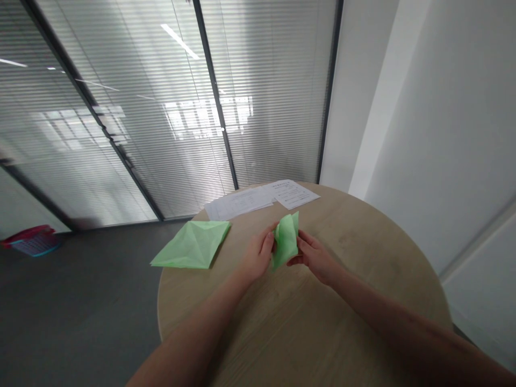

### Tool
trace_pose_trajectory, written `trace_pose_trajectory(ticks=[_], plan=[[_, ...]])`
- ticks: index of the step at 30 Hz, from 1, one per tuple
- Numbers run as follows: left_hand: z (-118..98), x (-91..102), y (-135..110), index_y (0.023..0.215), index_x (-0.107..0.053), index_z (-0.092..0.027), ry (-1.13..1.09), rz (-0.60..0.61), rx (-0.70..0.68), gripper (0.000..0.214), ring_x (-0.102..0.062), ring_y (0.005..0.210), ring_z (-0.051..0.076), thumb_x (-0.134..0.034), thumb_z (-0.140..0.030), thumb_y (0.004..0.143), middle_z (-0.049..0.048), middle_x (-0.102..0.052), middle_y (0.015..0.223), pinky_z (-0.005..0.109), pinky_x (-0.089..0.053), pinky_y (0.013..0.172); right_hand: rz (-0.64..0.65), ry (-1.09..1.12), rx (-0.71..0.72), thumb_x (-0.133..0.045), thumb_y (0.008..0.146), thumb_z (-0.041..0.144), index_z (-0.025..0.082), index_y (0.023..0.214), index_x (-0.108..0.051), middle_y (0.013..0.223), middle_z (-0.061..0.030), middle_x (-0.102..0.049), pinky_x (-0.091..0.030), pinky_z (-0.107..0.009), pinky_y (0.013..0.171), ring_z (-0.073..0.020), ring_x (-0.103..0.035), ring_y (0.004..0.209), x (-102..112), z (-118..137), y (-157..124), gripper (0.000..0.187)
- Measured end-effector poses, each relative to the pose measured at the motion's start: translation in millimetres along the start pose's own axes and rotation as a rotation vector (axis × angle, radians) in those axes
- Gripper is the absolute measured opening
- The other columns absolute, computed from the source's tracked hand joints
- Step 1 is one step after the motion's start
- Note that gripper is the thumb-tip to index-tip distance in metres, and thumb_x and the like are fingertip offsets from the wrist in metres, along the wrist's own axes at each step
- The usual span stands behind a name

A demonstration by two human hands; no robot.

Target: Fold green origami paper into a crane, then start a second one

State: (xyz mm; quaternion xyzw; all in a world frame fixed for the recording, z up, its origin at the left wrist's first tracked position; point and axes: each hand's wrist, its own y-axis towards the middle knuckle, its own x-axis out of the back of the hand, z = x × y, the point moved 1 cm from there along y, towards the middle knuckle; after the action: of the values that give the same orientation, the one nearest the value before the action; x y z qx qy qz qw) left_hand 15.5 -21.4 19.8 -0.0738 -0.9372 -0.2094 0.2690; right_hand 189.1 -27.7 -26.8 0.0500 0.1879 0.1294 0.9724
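A small folded piece of light green paper (287, 239) is held up between my two hands, above the middle of the round table. My left hand (260, 250) grips its left edge, with the thumb on the near side. On the right edge, the fingers of my right hand (313, 255) are closed against the paper, and some of them are partly hidden behind it. A larger sheet of green paper (193, 246) with crease lines lies at the table's left edge, its left corner sticking out past the rim.
White printed sheets (242, 202) lie along the far edge of the round wooden table (387, 279). Beyond stands a glass partition with blinds (278, 107), and a white wall (455, 123) is on the right. A red and blue basket (34, 240) sits on the floor at far left.
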Motion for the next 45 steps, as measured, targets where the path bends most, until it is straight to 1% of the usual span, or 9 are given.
trace_pose_trajectory(ticks=[3, 8, 13, 15, 19, 26, 32, 39, 45], plan=[[5, 1.4, 5, 0.130, -0.060, -0.020, -0.020, 0.083, -0.015, 0.043, -0.054, 0.057, 0.015, -0.037, -0.034, 0.097, -0.0001, -0.062, 0.069, 0.025, -0.042, 0.057, -0.046, 0.093, -0.031, -0.068, 0.083, 0.049, 0.021, 0.107, -0.066, 0.095, -0.0071, -0.068, -0.058, -0.035, 0.062, -0.0190, -0.064, 0.075, 1, 1, 0, 0.037], [12, 3.7, 12, 0.108, -0.071, -0.018, 0.087, -0.060, -0.021, 0.030, -0.052, 0.060, 0.014, -0.053, -0.034, 0.090, -0.0013, -0.057, 0.063, 0.025, -0.040, 0.059, -0.023, 0.142, -0.038, -0.070, 0.081, 0.047, 0.021, 0.106, -0.066, 0.092, -0.0060, -0.069, -0.058, -0.035, 0.061, -0.0187, -0.064, 0.073, 1, 3, 0, 0.036], [16, -2.0, 13, 0.089, -0.071, -0.017, -0.163, -0.163, -0.013, 0.022, -0.063, 0.094, 0.018, -0.060, -0.036, 0.086, 0.0095, -0.064, 0.114, 0.026, -0.049, 0.072, 0.011, 0.157, -0.037, -0.071, 0.081, 0.047, 0.022, 0.105, -0.066, 0.086, -0.0038, -0.068, -0.058, -0.033, 0.061, -0.0174, -0.063, 0.070, 0, 3, 0, 0.035], [15, -5.6, 13, 0.092, -0.068, -0.017, -0.290, -0.081, 0.046, 0.021, -0.064, 0.097, 0.019, -0.059, -0.036, 0.086, 0.0100, -0.065, 0.117, 0.027, -0.051, 0.075, 0.004, 0.164, -0.038, -0.071, 0.080, 0.047, 0.022, 0.103, -0.067, 0.084, -0.0035, -0.068, -0.058, -0.033, 0.061, -0.0172, -0.063, 0.069, 0, 3, 0, 0.034], [11, -10.7, 10, 0.123, -0.055, -0.020, -0.431, 0.065, 0.206, 0.038, -0.064, 0.072, 0.015, -0.056, -0.036, 0.088, 0.0028, -0.069, 0.085, 0.026, -0.049, 0.064, -0.007, 0.118, -0.044, -0.067, 0.083, 0.043, 0.023, 0.105, -0.067, 0.087, -0.0045, -0.069, -0.058, -0.035, 0.063, -0.0190, -0.064, 0.073, 2, 2, 1, 0.030], [15, -10.9, 11, 0.125, -0.054, -0.017, -0.364, -0.004, 0.162, 0.045, -0.047, 0.051, 0.010, -0.062, -0.031, 0.084, -0.0070, -0.049, 0.058, 0.021, -0.035, 0.050, -0.036, 0.024, -0.045, -0.063, 0.087, 0.044, 0.027, 0.127, -0.059, 0.092, -0.0048, -0.070, -0.058, -0.036, 0.065, -0.0189, -0.066, 0.074, 4, 0, 1, 0.044], [19, -9.4, 13, 0.125, -0.056, -0.017, -0.273, -0.093, 0.178, 0.043, -0.046, 0.051, 0.010, -0.062, -0.031, 0.084, -0.0065, -0.046, 0.057, 0.021, -0.034, 0.049, 0.045, 0.007, 0.001, -0.066, 0.086, 0.044, 0.031, 0.146, -0.040, 0.097, -0.0042, -0.068, -0.058, -0.035, 0.067, -0.0189, -0.067, 0.080, 4, 4, -2, 0.067], [12, -10.9, 10, 0.128, -0.055, -0.017, -0.291, -0.021, 0.181, 0.044, -0.050, 0.052, 0.011, -0.058, -0.029, 0.087, -0.0039, -0.055, 0.061, 0.021, -0.037, 0.050, 0.006, -0.093, 0.072, -0.067, 0.085, 0.044, 0.030, 0.152, -0.029, 0.089, -0.0025, -0.067, -0.057, -0.031, 0.062, -0.0170, -0.065, 0.071, 1, 5, -1, 0.078], [13, -14.3, 9, 0.129, -0.055, -0.016, -0.390, 0.019, 0.150, 0.045, -0.060, 0.062, 0.015, -0.057, -0.032, 0.087, 0.0024, -0.068, 0.075, 0.024, -0.044, 0.055, -0.038, -0.120, 0.072, -0.066, 0.086, 0.045, 0.029, 0.148, -0.039, 0.086, -0.0022, -0.066, -0.057, -0.034, 0.064, -0.0174, -0.064, 0.070, 2, 4, 0, 0.069]])
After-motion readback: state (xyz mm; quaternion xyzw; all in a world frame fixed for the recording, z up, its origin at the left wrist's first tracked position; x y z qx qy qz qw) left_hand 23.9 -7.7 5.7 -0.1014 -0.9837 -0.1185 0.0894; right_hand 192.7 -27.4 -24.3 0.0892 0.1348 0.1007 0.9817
